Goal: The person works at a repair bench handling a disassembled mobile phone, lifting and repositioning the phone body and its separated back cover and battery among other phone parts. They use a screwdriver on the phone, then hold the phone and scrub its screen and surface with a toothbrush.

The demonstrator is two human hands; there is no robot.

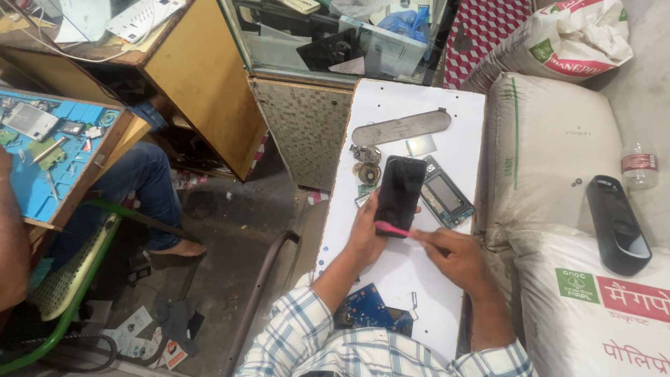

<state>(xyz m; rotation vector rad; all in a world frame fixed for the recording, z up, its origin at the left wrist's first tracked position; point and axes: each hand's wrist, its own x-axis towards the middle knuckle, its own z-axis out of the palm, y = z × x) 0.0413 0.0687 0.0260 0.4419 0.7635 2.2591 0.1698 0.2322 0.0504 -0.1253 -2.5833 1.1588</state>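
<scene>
Gripping a black phone point(399, 192) from below, the left hand point(366, 234) props it above the white table point(398, 269). The right hand point(457, 255), closed on a pink tool point(393, 229), touches its lower edge. A phone frame point(447, 200) lies just beside; sacks point(551, 146) flank the table, forearms angled inward.
</scene>
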